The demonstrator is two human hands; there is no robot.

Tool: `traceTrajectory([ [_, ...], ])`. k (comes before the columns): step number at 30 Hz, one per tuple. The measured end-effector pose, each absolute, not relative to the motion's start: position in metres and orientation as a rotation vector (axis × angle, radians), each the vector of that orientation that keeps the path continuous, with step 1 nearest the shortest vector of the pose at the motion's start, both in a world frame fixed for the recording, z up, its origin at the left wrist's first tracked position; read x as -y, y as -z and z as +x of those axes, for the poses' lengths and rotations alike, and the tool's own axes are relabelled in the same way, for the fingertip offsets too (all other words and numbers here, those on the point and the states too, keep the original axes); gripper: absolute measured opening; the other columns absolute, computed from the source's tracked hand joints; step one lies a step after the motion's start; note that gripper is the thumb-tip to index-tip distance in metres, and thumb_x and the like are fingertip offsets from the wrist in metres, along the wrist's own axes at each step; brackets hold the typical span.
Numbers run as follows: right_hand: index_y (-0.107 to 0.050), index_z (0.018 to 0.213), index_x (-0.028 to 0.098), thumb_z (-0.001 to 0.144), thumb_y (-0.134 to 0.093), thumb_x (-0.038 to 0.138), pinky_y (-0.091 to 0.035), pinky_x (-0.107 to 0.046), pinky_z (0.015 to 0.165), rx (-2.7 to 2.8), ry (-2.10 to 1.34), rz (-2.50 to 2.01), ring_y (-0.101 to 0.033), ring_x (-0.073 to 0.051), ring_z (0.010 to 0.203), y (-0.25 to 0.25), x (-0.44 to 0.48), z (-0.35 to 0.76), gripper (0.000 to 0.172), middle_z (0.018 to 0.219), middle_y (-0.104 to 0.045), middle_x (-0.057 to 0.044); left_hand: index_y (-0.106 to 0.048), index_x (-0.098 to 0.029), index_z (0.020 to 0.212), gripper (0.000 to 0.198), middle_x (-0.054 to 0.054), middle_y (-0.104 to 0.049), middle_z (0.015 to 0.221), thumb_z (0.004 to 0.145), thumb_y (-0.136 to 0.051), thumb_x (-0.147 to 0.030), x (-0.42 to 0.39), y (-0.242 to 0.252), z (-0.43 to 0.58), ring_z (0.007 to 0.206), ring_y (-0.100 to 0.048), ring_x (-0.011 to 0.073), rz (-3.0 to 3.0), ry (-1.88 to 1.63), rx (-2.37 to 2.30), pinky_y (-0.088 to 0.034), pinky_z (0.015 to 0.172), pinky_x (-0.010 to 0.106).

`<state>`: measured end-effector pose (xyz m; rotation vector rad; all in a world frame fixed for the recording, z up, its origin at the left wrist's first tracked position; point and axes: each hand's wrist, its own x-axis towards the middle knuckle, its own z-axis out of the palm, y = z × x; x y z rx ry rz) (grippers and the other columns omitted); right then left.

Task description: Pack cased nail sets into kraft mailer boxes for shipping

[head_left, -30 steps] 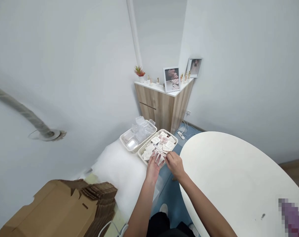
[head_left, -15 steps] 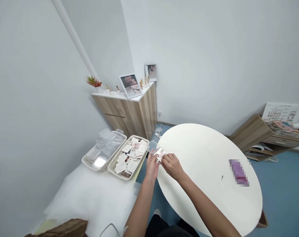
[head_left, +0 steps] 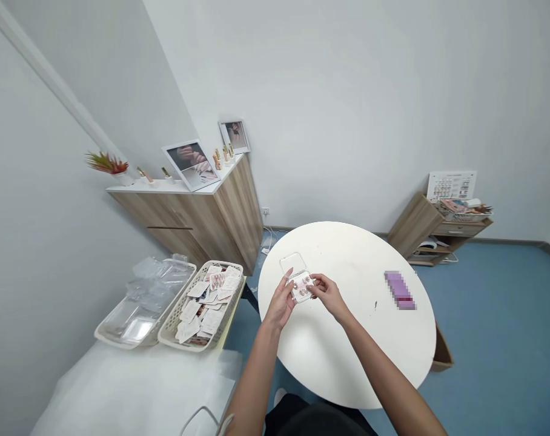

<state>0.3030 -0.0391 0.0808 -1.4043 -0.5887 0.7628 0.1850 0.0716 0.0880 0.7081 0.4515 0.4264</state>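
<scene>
Plastic case (head_left: 303, 287), clear, lid (head_left: 293, 263) swung open on the far side, held level or nearly so above the left half of the white tabletop (head_left: 352, 260); touching or clear of it, cannot tell. Inside: pale card (head_left: 301, 286) bearing small pinkish pieces, too small to make out fully.

Left hand (head_left: 280, 304): grip closed on the left edge of the case, fingertips near the hinge. Right hand (head_left: 328, 297): grip drawn in tight at the right edge, thumb over the card.

Farther right on the tabletop: purple object (head_left: 398, 289), pixelated; small dark mark (head_left: 375, 304) between it and the right forearm.

Off to the left, side by side: basket (head_left: 227, 307) heaped with white packets (head_left: 188, 327), a second basket (head_left: 115, 342) of clear boxes (head_left: 159, 284). Nearer, white wrap (head_left: 129, 387). Behind, wood-grain cabinet (head_left: 197, 221) with two frames (head_left: 193, 163), small bottles (head_left: 225, 153), plant (head_left: 106, 162). Far right, low shelf (head_left: 411, 227) against the wall; blue floor (head_left: 506, 303).
</scene>
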Motion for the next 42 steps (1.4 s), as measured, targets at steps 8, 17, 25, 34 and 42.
traceTrajectory([
  [8, -0.061, 0.107, 0.025, 0.073, -0.067, 0.055, -0.050, -0.029, 0.059, 0.488, -0.776, -1.457, -0.060, -0.016, 0.068, -0.066, 0.063, 0.317, 0.046, 0.075, -0.060, 0.001, -0.041, -0.033, 0.142, 0.075, 0.009, -0.064, 0.121, 0.076, -0.076, -0.022, -0.055, -0.079, 0.187, 0.100, -0.067, 0.0236, 0.886, -0.237, -0.485, -0.055, 0.090, 0.043],
  [17, -0.066, 0.104, 0.024, 0.090, -0.034, 0.065, -0.046, -0.039, 0.090, 0.465, -0.826, -1.338, -0.058, -0.023, 0.114, -0.078, 0.065, 0.341, 0.054, 0.120, -0.067, -0.009, -0.048, -0.018, 0.136, 0.068, 0.013, -0.068, 0.110, 0.073, -0.074, -0.019, -0.052, -0.077, 0.195, 0.093, -0.069, 0.0258, 0.893, -0.060, -0.592, -0.058, 0.082, 0.042],
  [25, -0.064, 0.114, 0.027, 0.087, -0.056, 0.038, -0.036, -0.050, 0.107, 1.072, -0.499, -1.547, -0.046, -0.025, 0.131, -0.069, 0.087, 0.307, 0.031, 0.125, -0.064, -0.007, -0.065, -0.016, 0.106, 0.029, 0.011, -0.069, 0.105, 0.081, -0.067, -0.030, -0.052, -0.066, 0.201, 0.086, -0.069, 0.0212, 0.783, -0.169, -0.621, -0.056, 0.080, 0.035],
  [34, -0.057, 0.126, 0.025, 0.093, -0.044, 0.017, -0.038, -0.053, 0.108, 1.472, 0.046, -1.874, -0.060, -0.021, 0.116, -0.045, 0.096, 0.319, 0.036, 0.123, -0.066, -0.009, -0.058, -0.024, 0.126, 0.045, 0.010, -0.053, 0.139, 0.084, -0.067, -0.038, -0.057, -0.058, 0.191, 0.127, -0.050, 0.0271, 1.420, -0.370, -0.651, -0.043, 0.104, 0.042],
  [42, -0.058, 0.118, 0.024, 0.095, -0.046, 0.024, -0.051, -0.040, 0.095, 1.452, 0.021, -1.919, -0.067, -0.017, 0.089, -0.039, 0.093, 0.324, 0.026, 0.103, -0.071, -0.005, -0.064, -0.025, 0.113, 0.023, 0.002, -0.073, 0.105, 0.095, -0.050, -0.027, -0.062, -0.037, 0.186, 0.094, -0.069, 0.0183, 2.488, -0.625, -0.226, -0.051, 0.099, 0.042],
])
